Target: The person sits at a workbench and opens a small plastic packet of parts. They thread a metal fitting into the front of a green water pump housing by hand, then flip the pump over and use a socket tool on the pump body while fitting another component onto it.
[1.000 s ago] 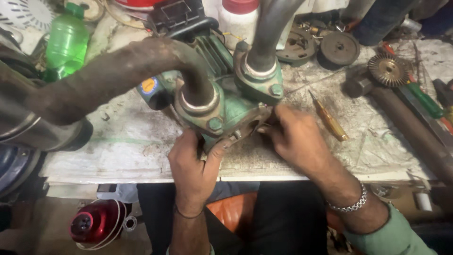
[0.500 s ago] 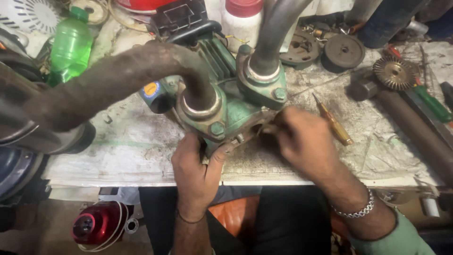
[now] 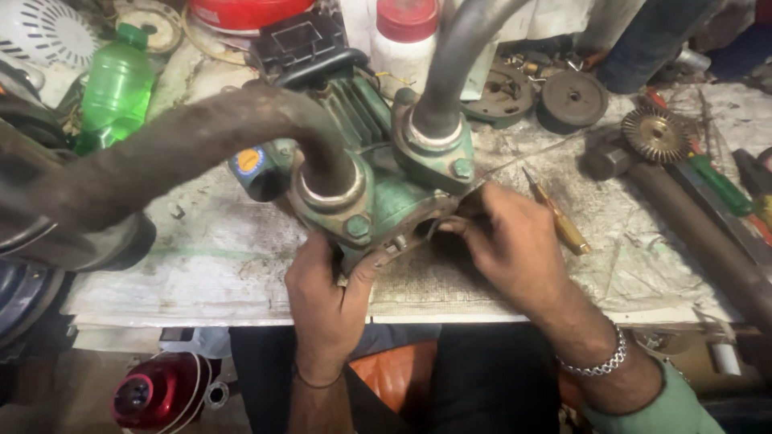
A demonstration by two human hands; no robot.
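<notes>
Cluttered with parts, the desk [image 3: 201, 265] is covered by a stained sheet, and a green pump [image 3: 386, 193] sits near its front edge, within easy reach of both hands. Two dark hoses [image 3: 185, 153] rise from its flanged ports and curve off, one to the left and one upward, so the body cannot roll freely. The left hand [image 3: 326, 301] grips the pump's lower front edge, fingers closed on the casting, seemingly to steady it. The right hand [image 3: 515, 249] presses against the open front housing, its fingers bunched at the rim on something too small to make out. A yellow-handled screwdriver [image 3: 559, 217] lies just beside the right hand, close enough to pick up. Farther back stand a green bottle [image 3: 117, 84], a toothed gear [image 3: 655, 133] and a round disc [image 3: 572, 98].
</notes>
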